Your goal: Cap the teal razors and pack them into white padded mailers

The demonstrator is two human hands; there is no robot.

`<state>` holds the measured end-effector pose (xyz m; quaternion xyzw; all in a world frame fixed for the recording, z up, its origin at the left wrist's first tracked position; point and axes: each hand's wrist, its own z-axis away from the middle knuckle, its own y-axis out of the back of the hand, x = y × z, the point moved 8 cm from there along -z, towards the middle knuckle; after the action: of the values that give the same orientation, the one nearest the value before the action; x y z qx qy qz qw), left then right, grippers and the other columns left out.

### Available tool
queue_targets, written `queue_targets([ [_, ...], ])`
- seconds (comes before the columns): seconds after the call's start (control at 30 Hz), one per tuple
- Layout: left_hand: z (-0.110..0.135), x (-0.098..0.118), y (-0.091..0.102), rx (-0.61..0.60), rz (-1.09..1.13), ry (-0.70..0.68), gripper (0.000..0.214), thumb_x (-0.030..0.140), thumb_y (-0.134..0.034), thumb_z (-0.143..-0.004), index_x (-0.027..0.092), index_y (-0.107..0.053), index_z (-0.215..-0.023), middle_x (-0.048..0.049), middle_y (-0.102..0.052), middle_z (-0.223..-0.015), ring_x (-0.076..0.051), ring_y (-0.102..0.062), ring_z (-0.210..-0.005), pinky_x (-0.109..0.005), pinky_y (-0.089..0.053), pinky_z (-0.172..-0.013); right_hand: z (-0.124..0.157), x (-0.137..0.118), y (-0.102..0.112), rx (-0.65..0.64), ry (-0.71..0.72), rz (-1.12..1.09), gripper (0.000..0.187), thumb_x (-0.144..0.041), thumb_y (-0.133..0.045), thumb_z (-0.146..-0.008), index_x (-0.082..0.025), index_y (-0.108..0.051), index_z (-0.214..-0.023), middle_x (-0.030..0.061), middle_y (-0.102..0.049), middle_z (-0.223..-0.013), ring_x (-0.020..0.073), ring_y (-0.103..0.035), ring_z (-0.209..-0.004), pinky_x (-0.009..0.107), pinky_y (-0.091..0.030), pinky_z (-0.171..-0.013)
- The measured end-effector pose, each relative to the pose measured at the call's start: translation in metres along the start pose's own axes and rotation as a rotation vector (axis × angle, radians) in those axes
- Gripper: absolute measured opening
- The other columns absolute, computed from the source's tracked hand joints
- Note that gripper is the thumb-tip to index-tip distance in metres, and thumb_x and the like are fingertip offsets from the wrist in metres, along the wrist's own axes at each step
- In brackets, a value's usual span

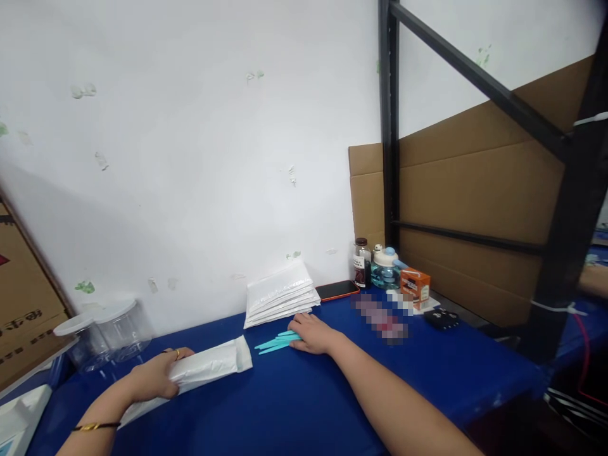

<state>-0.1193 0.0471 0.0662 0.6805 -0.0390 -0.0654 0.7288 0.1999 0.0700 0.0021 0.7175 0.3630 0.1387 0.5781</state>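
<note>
A long white plastic pouch [209, 366] lies slanted on the blue table, one end toward the wall side. My left hand [156, 375] is closed around its middle, thumb on the near side and fingers over the far side. Several thin turquoise strips with pointed ends [276, 342] fan out on the table. Over their right ends my right hand [313, 333] is closed, its fingers curled down and hiding those ends. Just behind the strips sits a stack of white padded envelopes [280, 292].
Clear plastic jars with white lids [111, 329] stand at the left by the wall. Along the back right are a phone [338, 291], a dark bottle [361, 269], a blue water bottle [386, 273], an orange box [415, 289] and a black object [441, 318]. A black metal frame [390, 126] rises behind.
</note>
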Motion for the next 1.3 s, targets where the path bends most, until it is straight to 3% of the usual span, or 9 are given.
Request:
queue_targets([
  [0.13,0.013,0.009,0.001,-0.025,0.285,-0.121,0.064,0.024,-0.048,-0.057,0.023,-0.051,-0.121,-0.0006,-0.062,-0.111,-0.023,-0.056,-0.105,-0.028,-0.045,-0.087,0.003,-0.004,0.007,0.002,-0.008,-0.055,0.046,-0.053,-0.058,-0.077,-0.025,-0.053,-0.114,0.0082,-0.053,-0.11,0.0265,-0.047,-0.105,0.042,-0.035,-0.09],
  [0.27,0.015,0.037,0.006,0.021,0.385,-0.184,0.061,0.026,-0.049,-0.062,0.024,-0.046,-0.123,0.0003,-0.061,-0.113,-0.022,-0.058,-0.1,-0.028,-0.045,-0.085,0.004,-0.006,0.032,0.187,-0.048,-0.196,0.041,-0.046,-0.058,-0.08,-0.026,-0.054,-0.115,0.0065,-0.055,-0.113,0.0241,-0.046,-0.11,0.039,-0.031,-0.095],
  [0.43,-0.002,0.075,0.033,0.204,0.012,-0.168,0.057,0.016,-0.051,-0.058,0.031,-0.056,-0.113,-0.002,-0.063,-0.106,-0.025,-0.055,-0.101,-0.042,-0.032,-0.094,0.006,0.014,0.051,0.406,-0.179,-0.284,0.02,-0.021,-0.053,-0.083,-0.022,-0.059,-0.102,0.0039,-0.061,-0.101,0.0191,-0.052,-0.1,0.033,-0.032,-0.088],
  [0.57,-0.006,0.128,0.07,0.353,-0.25,-0.263,0.065,0.004,-0.053,-0.052,0.032,-0.058,-0.111,-0.0061,-0.06,-0.102,-0.028,-0.049,-0.104,-0.051,-0.016,-0.099,0.007,0.032,0.046,0.396,-0.269,-0.207,0.021,-0.012,-0.053,-0.077,-0.021,-0.062,-0.093,0.0027,-0.062,-0.098,0.0189,-0.053,-0.098,0.034,-0.029,-0.086],
  [0.67,-0.004,0.165,0.089,0.432,-0.326,-0.332,0.046,0.002,-0.045,-0.067,0.027,-0.063,-0.101,-0.0089,-0.061,-0.094,-0.026,-0.047,-0.101,-0.047,-0.013,-0.102,0.007,0.035,0.041,0.361,-0.288,-0.188,0.022,-0.011,-0.052,-0.075,-0.021,-0.063,-0.092,0.0032,-0.063,-0.097,0.019,-0.053,-0.098,0.034,-0.028,-0.086],
  [0.73,-0.004,0.177,0.094,0.449,-0.326,-0.337,0.041,0.003,-0.04,-0.073,0.026,-0.065,-0.096,-0.0095,-0.061,-0.091,-0.025,-0.046,-0.099,-0.045,-0.012,-0.103,0.006,0.034,0.037,0.324,-0.289,-0.182,0.023,-0.011,-0.052,-0.075,-0.021,-0.063,-0.092,0.0035,-0.063,-0.098,0.0193,-0.053,-0.098,0.033,-0.028,-0.085],
  [0.9,-0.003,0.172,0.101,0.49,-0.303,-0.299,0.042,0.005,-0.038,-0.075,0.028,-0.063,-0.098,-0.0094,-0.06,-0.095,-0.026,-0.043,-0.103,-0.046,-0.011,-0.103,0.004,0.026,0.026,0.194,-0.263,-0.199,0.025,-0.012,-0.055,-0.072,-0.021,-0.063,-0.094,0.0036,-0.063,-0.097,0.0201,-0.054,-0.096,0.033,-0.03,-0.083],
  [1.17,-0.009,0.148,0.096,0.416,-0.251,-0.228,0.055,0.013,-0.056,-0.062,0.032,-0.056,-0.113,-0.0072,-0.057,-0.102,-0.028,-0.042,-0.105,-0.048,-0.012,-0.098,0.001,0.0,0.037,0.342,-0.133,-0.46,0.014,-0.018,-0.063,-0.074,-0.022,-0.063,-0.088,0.0021,-0.055,-0.096,0.0151,-0.053,-0.085,0.026,-0.041,-0.077],
  [1.3,-0.013,0.13,0.081,0.42,-0.137,-0.183,0.051,0.022,-0.056,-0.066,0.033,-0.055,-0.116,-0.0065,-0.058,-0.099,-0.027,-0.045,-0.102,-0.048,-0.015,-0.094,-0.002,0.0,0.033,0.319,-0.168,-0.617,0.017,-0.026,-0.062,-0.077,-0.022,-0.066,-0.093,0.0033,-0.056,-0.096,0.0138,-0.055,-0.078,0.026,-0.044,-0.073],
])
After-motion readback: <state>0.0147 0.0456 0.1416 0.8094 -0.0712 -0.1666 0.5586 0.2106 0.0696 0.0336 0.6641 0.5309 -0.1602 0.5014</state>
